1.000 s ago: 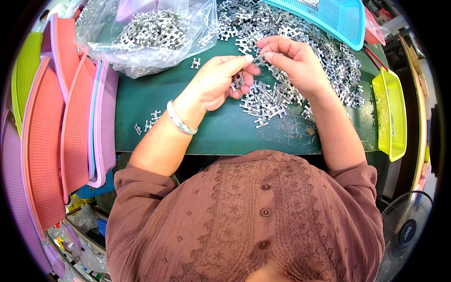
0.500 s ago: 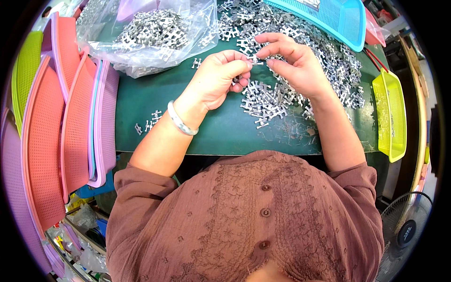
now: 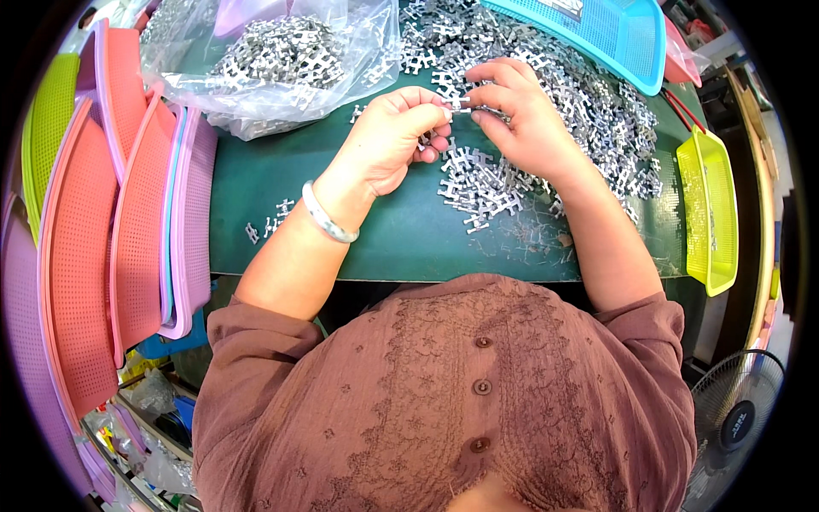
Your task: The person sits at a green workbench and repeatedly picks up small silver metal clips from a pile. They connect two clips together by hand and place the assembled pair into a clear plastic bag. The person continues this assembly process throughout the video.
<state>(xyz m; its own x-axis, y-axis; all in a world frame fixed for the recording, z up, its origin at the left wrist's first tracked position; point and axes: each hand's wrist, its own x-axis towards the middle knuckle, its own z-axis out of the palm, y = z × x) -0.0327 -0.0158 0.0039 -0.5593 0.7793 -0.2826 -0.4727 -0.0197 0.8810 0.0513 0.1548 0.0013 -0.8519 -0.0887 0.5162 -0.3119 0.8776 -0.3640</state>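
Note:
Between thumb and index finger, my left hand [image 3: 391, 141] pinches a small silvery metal part [image 3: 459, 110] with forked ends. Its other fingers curl inward, and a bit of metal shows under them. My right hand [image 3: 531, 119] meets the part's right end with thumb and a fingertip, its other fingers bent above. Beyond and under the right hand spreads a big heap of similar metal parts [image 3: 597, 128]. A smaller cluster of parts [image 3: 482, 188] lies nearer me on the green tabletop [image 3: 384, 243].
A clear plastic bag [image 3: 256, 111] full of parts lies at the far left. Stacked pink and purple baskets [image 3: 77, 256] stand at the left. A blue basket [image 3: 627, 51] sits at the far right, a yellow-green basket [image 3: 712, 213] at the right edge. Few loose parts [image 3: 277, 218] lie by my left forearm.
My right hand has come slightly left and its thumb and finger have closed toward the part. My left hand has shifted a little up and left.

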